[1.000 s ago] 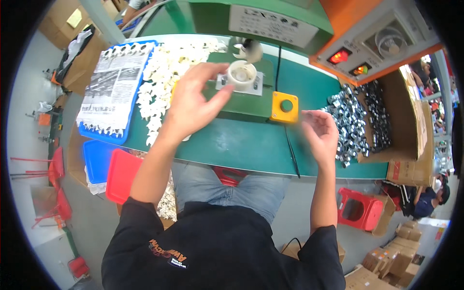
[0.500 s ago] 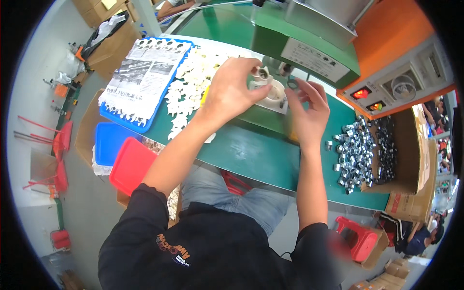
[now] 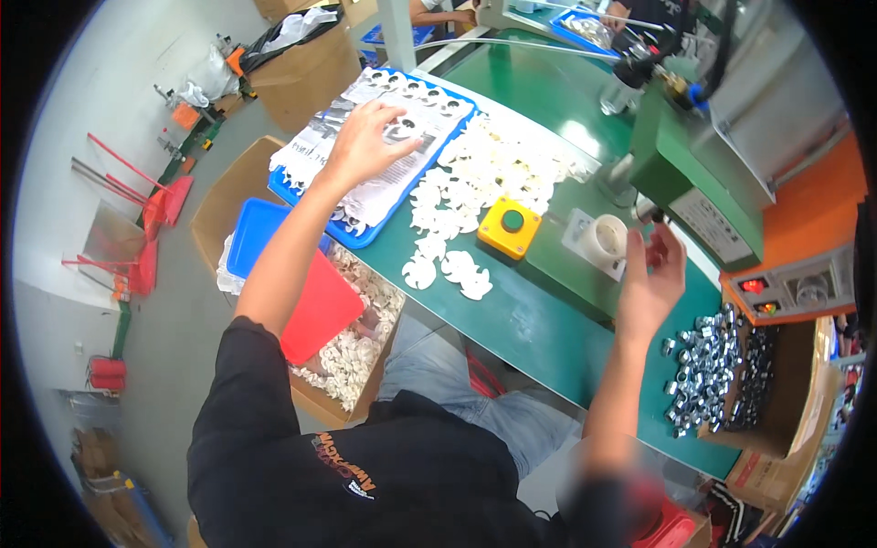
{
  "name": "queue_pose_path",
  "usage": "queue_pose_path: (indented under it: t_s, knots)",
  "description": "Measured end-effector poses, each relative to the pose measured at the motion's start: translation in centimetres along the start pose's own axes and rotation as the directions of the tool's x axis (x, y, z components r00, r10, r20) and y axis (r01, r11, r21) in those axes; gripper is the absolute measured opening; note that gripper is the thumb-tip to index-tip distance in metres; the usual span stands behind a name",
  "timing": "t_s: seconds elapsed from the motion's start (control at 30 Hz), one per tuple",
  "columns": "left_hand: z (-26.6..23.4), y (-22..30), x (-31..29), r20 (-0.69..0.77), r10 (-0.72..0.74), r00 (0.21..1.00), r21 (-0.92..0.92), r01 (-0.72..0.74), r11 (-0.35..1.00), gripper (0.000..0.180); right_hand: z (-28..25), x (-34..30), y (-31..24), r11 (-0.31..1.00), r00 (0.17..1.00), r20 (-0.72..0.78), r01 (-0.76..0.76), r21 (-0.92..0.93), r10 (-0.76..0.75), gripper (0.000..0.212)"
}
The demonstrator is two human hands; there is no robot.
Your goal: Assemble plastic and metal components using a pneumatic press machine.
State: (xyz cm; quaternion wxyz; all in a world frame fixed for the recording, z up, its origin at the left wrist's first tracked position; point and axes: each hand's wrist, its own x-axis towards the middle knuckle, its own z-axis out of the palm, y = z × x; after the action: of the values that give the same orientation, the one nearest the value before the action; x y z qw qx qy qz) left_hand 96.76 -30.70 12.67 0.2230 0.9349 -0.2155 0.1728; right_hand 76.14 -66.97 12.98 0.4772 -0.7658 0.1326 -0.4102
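My left hand (image 3: pixel 364 151) is over the newspaper (image 3: pixel 388 187) on the blue tray (image 3: pixel 370 236). Its thumb and fingers are closed round a white plastic part (image 3: pixel 400 129) with a dark ring in it. A row of similar parts lies along the tray's far edge. My right hand (image 3: pixel 653 279) is beside the white round holder (image 3: pixel 604 239) on the green press, its fingers curled toward the thumb; what they hold, if anything, is hidden. Above the holder is the press's metal punch (image 3: pixel 645 210).
White plastic pieces (image 3: pixel 498 164) are heaped right of the tray, near a yellow box with a green button (image 3: pixel 509 228). Metal rings (image 3: pixel 702 370) lie at the right by a cardboard box (image 3: pixel 786 384). An orange control box (image 3: pixel 795 283) stands behind them. Red and blue lids (image 3: pixel 320 310) lie at the left.
My left hand has moved left from the press to the tray with the white part. My right hand stays by the press; the dark ring between its fingers no longer shows. The view has shifted left.
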Motion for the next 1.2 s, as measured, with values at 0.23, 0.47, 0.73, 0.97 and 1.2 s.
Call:
queue_pose_path:
  t_s: [0.23, 0.47, 0.73, 0.97, 1.2]
  knots:
    - [2.2, -7.6, 3.6, 0.018, -0.147, 0.989, 0.117, 0.144, 0.983, 0.055, -2.7, -4.5, -2.1, 0.963, 0.986, 0.069, 0.162, -0.217, -0.15, 0.024]
    - [1.4, -13.8, 8.4, -0.132, -0.343, 0.93, -0.226, 0.309, 0.924, 0.058, 1.6, -5.3, -7.1, 0.869, 0.824, 0.434, 0.469, -0.161, -0.364, 0.029]
    - [4.2, -18.0, 13.5, 0.01, -0.433, 0.901, -0.488, 0.383, 0.785, 0.049, 12.0, 0.2, -9.8, 0.826, 0.647, 0.677, 0.555, -0.103, -0.35, 0.031]
    - [4.5, -18.3, 13.3, 0.016, -0.376, 0.927, -0.44, 0.344, 0.829, 0.049, 22.1, 6.7, -6.5, 0.804, 0.611, 0.786, 0.514, -0.3, -0.098, 0.033]
    - [5.8, -18.3, 12.6, -0.009, -0.449, 0.894, -0.599, 0.355, 0.718, 0.049, 29.1, 8.7, -2.6, 0.765, 0.613, 0.771, 0.576, -0.289, -0.17, 0.046]
